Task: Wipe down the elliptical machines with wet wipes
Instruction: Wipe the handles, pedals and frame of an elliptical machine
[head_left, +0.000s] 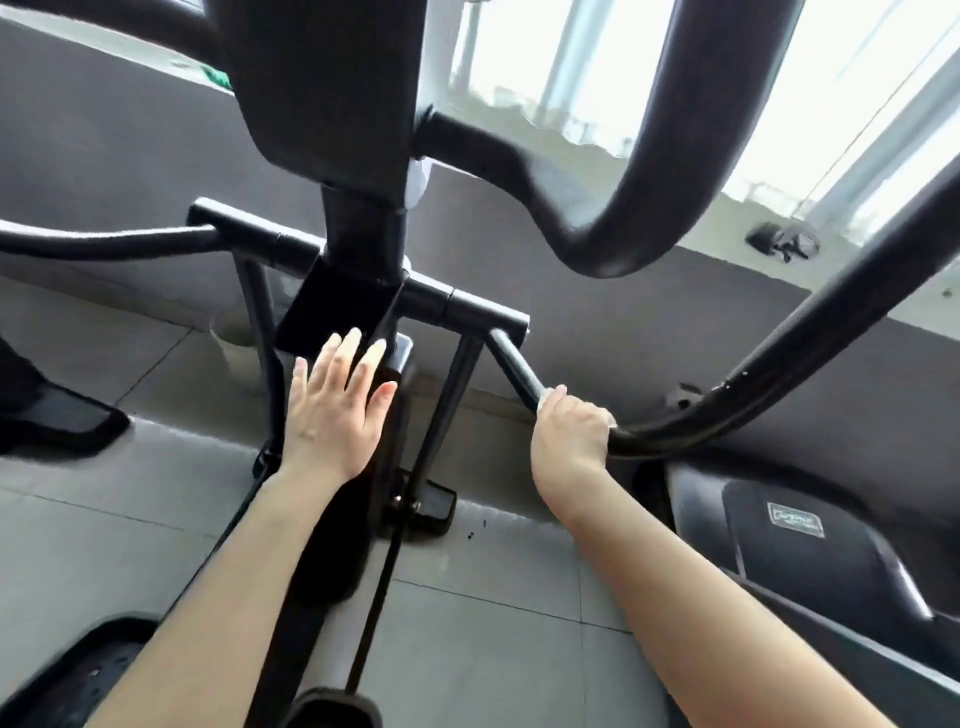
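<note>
Right hand (571, 431) curled around the elliptical's right swing arm (727, 415); left hand (332, 410), fingers spread, hovers before the centre post (363, 228); no wet wipe visible, progress indeterminable

Daylight poured in from the windows (779, 78) at the upper right of the frame and was blown out to near white, losing detail outside. Against it the black elliptical frame (363, 218) read almost as silhouette, with soft sheen along the curved handlebar (670, 156). The grey floor tiles (467, 597) were evenly lit, with only faint shadows. Wide-angle distortion bent the bars and wall line toward the edges. The picture was slightly soft throughout, with smeared blur at the lower left corner.
</note>
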